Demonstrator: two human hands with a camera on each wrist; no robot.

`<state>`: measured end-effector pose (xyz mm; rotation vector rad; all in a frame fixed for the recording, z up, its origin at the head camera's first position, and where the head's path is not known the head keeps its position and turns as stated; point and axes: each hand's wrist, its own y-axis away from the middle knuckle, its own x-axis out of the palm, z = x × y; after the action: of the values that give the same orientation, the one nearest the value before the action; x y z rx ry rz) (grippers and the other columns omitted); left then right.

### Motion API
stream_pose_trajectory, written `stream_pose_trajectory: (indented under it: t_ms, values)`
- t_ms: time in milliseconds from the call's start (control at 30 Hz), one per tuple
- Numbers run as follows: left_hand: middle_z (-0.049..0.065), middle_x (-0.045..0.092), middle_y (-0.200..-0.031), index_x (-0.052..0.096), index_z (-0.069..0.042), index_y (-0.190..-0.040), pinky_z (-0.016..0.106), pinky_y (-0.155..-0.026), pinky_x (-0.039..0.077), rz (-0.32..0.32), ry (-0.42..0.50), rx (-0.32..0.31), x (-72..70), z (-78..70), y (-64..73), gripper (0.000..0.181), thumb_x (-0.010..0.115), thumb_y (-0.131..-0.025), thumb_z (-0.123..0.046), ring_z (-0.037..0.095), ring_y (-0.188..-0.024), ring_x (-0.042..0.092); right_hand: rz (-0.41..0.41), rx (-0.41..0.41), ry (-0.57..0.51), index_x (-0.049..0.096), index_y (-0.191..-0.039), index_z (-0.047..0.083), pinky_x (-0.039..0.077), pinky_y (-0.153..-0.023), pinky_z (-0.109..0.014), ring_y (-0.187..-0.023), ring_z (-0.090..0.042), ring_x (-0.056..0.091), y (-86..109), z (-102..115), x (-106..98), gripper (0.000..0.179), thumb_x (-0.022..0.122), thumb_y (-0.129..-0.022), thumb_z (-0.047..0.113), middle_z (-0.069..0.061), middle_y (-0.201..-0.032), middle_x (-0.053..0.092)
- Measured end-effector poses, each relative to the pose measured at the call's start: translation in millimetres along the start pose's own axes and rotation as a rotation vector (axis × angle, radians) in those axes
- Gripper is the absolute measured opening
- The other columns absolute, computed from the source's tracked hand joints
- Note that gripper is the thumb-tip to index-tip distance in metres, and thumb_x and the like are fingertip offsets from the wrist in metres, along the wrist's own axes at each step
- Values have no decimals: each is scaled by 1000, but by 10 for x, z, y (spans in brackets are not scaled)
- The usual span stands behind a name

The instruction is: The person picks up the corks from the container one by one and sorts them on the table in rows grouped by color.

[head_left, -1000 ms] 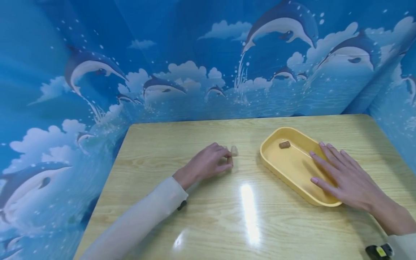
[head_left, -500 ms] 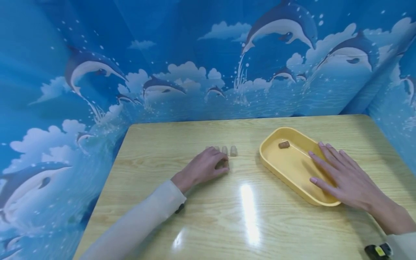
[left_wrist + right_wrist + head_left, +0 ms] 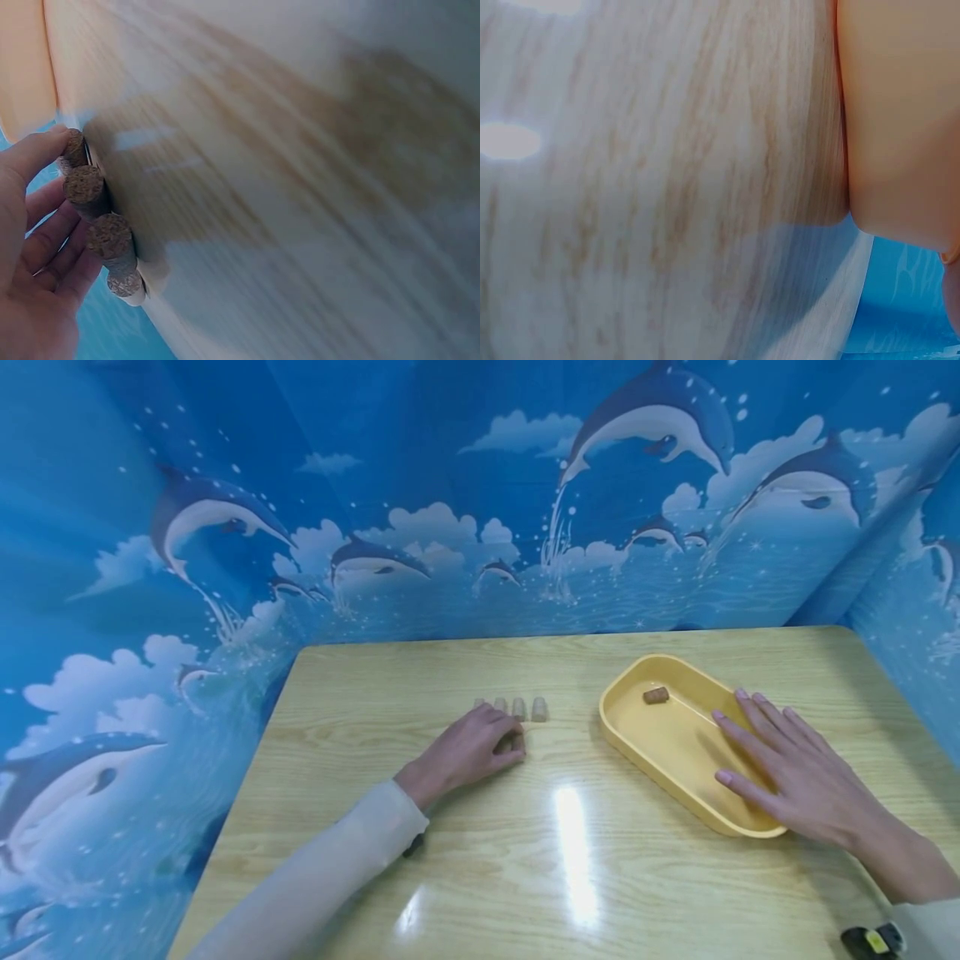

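My left hand (image 3: 472, 743) is low over the table, thumb and forefinger bent toward each other. Just beyond it, a row of several small pale-sided corks (image 3: 540, 709) runs left to right, partly covered by the hand. In the left wrist view, my thumb tip is right at one cork (image 3: 73, 150), and a nearer cork (image 3: 111, 236) overlaps the fingers. I cannot tell whether the thumb and forefinger pinch a cork. My right hand (image 3: 795, 768) lies spread over the near right rim of a yellow tray (image 3: 630, 752). Inside that tray lies one brown cork (image 3: 656, 695).
The wood-grain table (image 3: 360, 685) ends at a blue dolphin-print curtain (image 3: 420, 568) behind it and at both sides. A bright light reflection lies on the tabletop in front of the tray. The tray's wall (image 3: 900, 112) fills the right of the right wrist view.
My left hand has drawn back slightly to the left and toward me, uncovering more corks of the row. The right hand, the tray and the cork in it have stayed put.
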<state>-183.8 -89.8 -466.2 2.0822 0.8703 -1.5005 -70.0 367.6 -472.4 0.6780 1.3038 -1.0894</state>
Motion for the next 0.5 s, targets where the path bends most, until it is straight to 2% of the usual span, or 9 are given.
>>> stream_pose_trajectory:
  t_ms: [500]
  values:
    - [7, 76, -133, 73, -9, -136, 50, -134, 33, 16, 12, -10, 21, 27, 26, 45, 80, -102, -37, 26, -131, 67, -1, 3, 0, 26, -175, 20, -13, -137, -30, -172, -19, -6, -5, 18, -3, 87, 71, -103, 40, -3, -185, -1]
